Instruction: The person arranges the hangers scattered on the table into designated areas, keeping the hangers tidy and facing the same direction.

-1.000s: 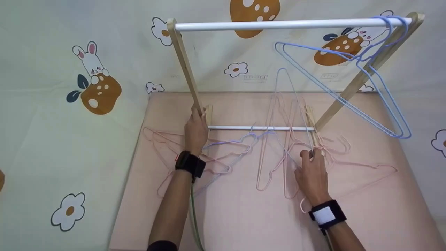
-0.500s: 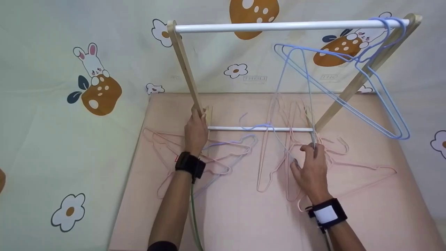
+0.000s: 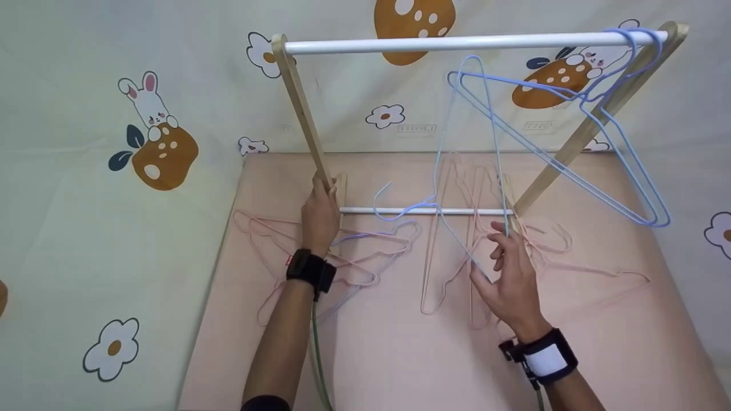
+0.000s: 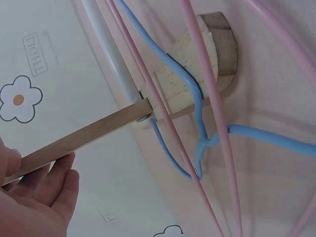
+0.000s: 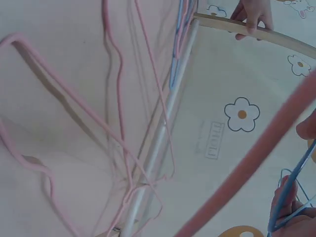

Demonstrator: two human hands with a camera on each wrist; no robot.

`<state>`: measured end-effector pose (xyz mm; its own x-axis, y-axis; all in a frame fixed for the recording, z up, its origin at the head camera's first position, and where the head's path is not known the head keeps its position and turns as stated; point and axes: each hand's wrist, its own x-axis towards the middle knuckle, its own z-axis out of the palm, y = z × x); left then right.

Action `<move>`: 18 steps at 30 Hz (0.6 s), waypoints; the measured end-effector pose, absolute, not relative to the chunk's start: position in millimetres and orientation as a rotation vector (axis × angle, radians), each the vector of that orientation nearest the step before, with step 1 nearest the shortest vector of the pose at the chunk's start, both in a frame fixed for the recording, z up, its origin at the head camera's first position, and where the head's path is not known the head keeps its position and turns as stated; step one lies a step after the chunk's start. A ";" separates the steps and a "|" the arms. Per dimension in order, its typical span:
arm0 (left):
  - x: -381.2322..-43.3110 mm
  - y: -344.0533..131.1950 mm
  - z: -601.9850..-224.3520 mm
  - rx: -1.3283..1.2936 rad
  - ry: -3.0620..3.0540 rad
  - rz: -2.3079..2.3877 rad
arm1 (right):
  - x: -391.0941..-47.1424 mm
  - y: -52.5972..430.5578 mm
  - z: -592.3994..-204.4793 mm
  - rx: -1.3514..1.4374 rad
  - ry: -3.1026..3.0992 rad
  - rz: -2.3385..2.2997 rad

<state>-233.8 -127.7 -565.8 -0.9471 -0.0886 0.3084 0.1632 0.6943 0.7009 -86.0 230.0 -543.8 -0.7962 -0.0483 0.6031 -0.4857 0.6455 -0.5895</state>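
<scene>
My left hand (image 3: 321,220) grips the lower part of the left wooden post (image 3: 302,114) of a clothes rack; the left wrist view shows fingers and thumb around that post (image 4: 94,133). In my right hand (image 3: 514,285) is a blue wire hanger (image 3: 427,202), its lower wire between thumb and fingers. One shoulder end points up to just below the top rail (image 3: 445,44), and the hook points left. Two other blue hangers (image 3: 537,84) hang by their hooks at the rail's right end. The right wrist view shows only part of my right hand (image 5: 284,202), with blue wire across it.
Pink hangers (image 3: 374,278) and a blue one lie overlapping on the pink surface at left. More pink hangers (image 3: 599,270) lie tangled around the right foot. A white lower rod (image 3: 388,210) joins the posts, close before the printed wall covering.
The blue hanger in my right hand has turned: its shoulder end rose toward the top rail and its hook swung left. The right-hand fingers have shifted along the wire. My left hand stays put.
</scene>
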 end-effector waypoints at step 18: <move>-234.6 -127.5 -566.3 -0.027 -2.596 -1.118 | -85.5 273.5 -472.5 0.503 -2.294 1.055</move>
